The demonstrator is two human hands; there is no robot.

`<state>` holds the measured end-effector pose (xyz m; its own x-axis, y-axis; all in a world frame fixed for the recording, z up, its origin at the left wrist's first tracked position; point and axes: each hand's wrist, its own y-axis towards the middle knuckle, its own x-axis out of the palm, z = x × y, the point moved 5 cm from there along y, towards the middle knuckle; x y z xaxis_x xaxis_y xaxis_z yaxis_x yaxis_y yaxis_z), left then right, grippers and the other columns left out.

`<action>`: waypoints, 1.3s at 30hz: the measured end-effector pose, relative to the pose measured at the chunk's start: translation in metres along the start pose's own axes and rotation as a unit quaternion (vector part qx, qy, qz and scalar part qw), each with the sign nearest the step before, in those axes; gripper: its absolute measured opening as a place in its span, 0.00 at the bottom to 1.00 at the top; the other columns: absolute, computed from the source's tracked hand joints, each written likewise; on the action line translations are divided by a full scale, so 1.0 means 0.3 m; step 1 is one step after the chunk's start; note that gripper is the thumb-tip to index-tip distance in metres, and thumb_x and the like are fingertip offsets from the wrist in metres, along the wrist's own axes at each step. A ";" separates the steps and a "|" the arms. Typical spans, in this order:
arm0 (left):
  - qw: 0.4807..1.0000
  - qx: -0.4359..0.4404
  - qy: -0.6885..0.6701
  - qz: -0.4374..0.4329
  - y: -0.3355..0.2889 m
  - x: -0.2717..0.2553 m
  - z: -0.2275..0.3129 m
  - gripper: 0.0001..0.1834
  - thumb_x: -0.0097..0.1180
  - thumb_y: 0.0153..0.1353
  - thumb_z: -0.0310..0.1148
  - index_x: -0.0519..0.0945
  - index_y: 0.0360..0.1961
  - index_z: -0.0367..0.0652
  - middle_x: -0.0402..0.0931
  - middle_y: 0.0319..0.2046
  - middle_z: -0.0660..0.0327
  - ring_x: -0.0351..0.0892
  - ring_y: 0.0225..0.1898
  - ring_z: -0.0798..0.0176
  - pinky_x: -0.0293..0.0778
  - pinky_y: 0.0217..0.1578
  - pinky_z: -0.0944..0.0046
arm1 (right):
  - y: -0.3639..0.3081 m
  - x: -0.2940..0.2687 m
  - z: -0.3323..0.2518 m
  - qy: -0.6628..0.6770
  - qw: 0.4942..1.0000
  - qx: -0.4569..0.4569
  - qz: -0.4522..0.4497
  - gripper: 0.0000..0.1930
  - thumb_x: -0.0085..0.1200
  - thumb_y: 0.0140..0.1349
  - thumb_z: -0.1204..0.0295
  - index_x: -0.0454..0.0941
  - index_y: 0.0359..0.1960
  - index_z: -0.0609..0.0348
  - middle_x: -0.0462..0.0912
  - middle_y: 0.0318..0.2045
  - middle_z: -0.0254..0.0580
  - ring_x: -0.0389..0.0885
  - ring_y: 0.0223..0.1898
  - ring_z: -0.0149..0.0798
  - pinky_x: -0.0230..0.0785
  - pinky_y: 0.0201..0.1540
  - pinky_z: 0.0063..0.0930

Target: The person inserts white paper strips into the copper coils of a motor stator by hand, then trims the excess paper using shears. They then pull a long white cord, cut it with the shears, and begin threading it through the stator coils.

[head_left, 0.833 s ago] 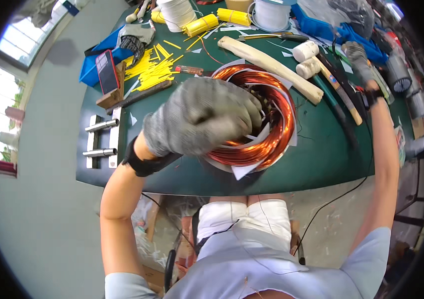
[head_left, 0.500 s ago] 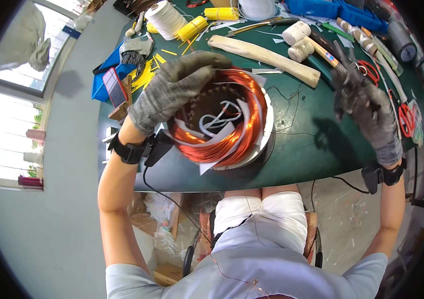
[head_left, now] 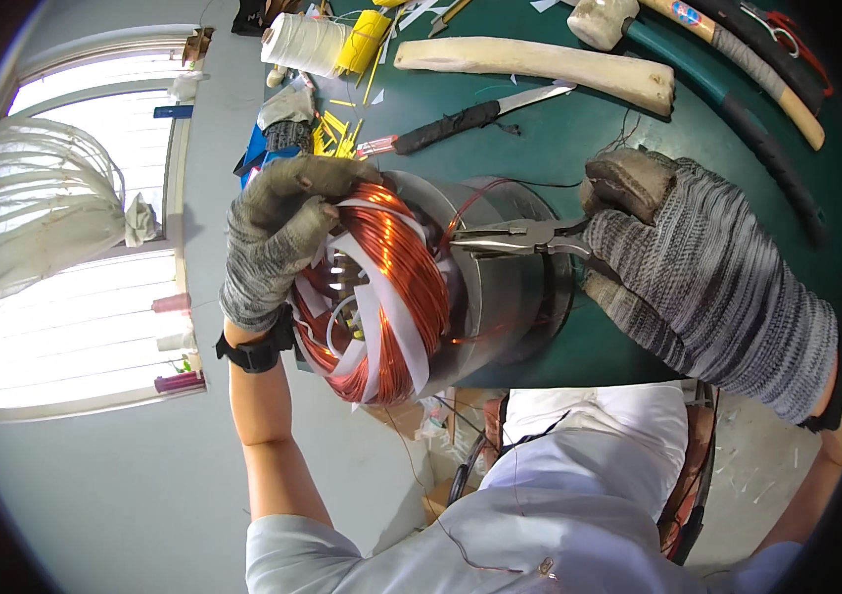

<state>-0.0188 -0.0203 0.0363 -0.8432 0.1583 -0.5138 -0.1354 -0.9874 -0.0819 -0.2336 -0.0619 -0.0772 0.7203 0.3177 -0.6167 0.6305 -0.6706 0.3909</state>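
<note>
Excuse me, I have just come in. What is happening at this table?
A gloved person is handling a copper-wound stator, tilted with its copper coil toward the left. The left hand grips the coil's upper rim. The right hand holds pliers, their tips close to thin reddish wires by the coil; whether they pinch one is unclear. A knife, a wooden stick and a mallet lie beyond.

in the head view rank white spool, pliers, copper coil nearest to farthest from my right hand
1. Pliers: held in the right hand
2. Copper coil: to its left
3. White spool: far left, near the picture's top
</note>
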 end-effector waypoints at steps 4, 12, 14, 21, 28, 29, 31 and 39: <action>1.000 0.015 -0.013 -0.010 0.026 0.012 -0.023 0.11 0.50 0.54 0.23 0.73 0.40 0.36 0.75 0.42 0.50 0.75 0.43 0.60 0.70 0.46 0.63 | 0.124 0.166 0.138 -0.068 0.997 0.014 -0.024 0.14 0.50 0.54 0.67 0.74 0.39 0.61 0.76 0.35 0.50 0.76 0.37 0.47 0.70 0.41 0.37; 0.990 0.110 -0.047 -0.070 0.018 -0.002 -0.045 0.11 0.46 0.57 0.22 0.71 0.43 0.33 0.72 0.46 0.45 0.71 0.50 0.53 0.66 0.53 0.56 | 0.280 0.328 0.240 -0.108 0.988 0.023 -0.103 0.13 0.44 0.60 0.63 0.75 0.37 0.60 0.79 0.26 0.46 0.80 0.27 0.41 0.74 0.31 0.32; 0.988 0.126 -0.039 -0.081 0.012 -0.017 -0.044 0.13 0.44 0.58 0.23 0.71 0.44 0.33 0.71 0.48 0.44 0.71 0.52 0.52 0.65 0.53 0.57 | 0.274 0.216 0.160 -0.096 0.984 0.043 -0.144 0.13 0.44 0.60 0.64 0.75 0.36 0.60 0.79 0.25 0.45 0.79 0.26 0.40 0.74 0.29 0.31; 0.972 0.186 0.049 -0.138 0.030 0.012 0.004 0.19 0.48 0.60 0.38 0.75 0.46 0.34 0.73 0.48 0.53 0.73 0.49 0.60 0.66 0.52 0.63 | 0.221 -0.238 -0.219 -0.087 0.905 0.246 -0.336 0.14 0.45 0.61 0.64 0.77 0.31 0.62 0.78 0.22 0.43 0.78 0.20 0.35 0.73 0.23 0.25; 0.962 0.228 0.013 -0.148 -0.008 -0.028 -0.049 0.24 0.48 0.61 0.45 0.74 0.48 0.34 0.70 0.51 0.52 0.68 0.54 0.57 0.62 0.55 0.60 | 0.306 -0.241 -0.265 -0.031 0.872 0.215 -0.439 0.17 0.48 0.60 0.62 0.77 0.22 0.64 0.75 0.16 0.38 0.72 0.12 0.25 0.66 0.14 0.16; 0.949 0.268 0.048 -0.157 -0.002 -0.029 -0.048 0.23 0.46 0.62 0.44 0.74 0.48 0.35 0.71 0.50 0.52 0.68 0.54 0.57 0.62 0.55 0.60 | 0.318 -0.243 -0.259 0.001 0.873 0.190 -0.450 0.18 0.49 0.60 0.61 0.76 0.20 0.64 0.74 0.14 0.36 0.70 0.10 0.22 0.64 0.12 0.14; 0.941 0.301 0.056 -0.145 0.010 -0.027 -0.055 0.19 0.48 0.61 0.39 0.75 0.46 0.35 0.73 0.47 0.53 0.71 0.50 0.58 0.65 0.52 0.62 | 0.332 -0.231 -0.246 0.017 0.858 0.233 -0.457 0.20 0.51 0.58 0.57 0.76 0.21 0.64 0.74 0.13 0.36 0.69 0.09 0.23 0.61 0.11 0.14; 0.959 0.264 0.020 -0.100 0.036 0.032 -0.027 0.15 0.52 0.56 0.32 0.77 0.43 0.37 0.75 0.44 0.54 0.75 0.45 0.59 0.70 0.47 0.64 | 0.306 -0.294 -0.166 0.049 0.814 0.377 -0.438 0.20 0.54 0.56 0.58 0.70 0.16 0.61 0.71 0.11 0.35 0.62 0.08 0.21 0.49 0.09 0.14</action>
<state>-0.0242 -0.0294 0.0237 -0.7530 0.3340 -0.5670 -0.5465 -0.7974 0.2560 -0.2248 -0.1179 0.0471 0.1323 0.9232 -0.3608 0.5839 -0.3668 -0.7243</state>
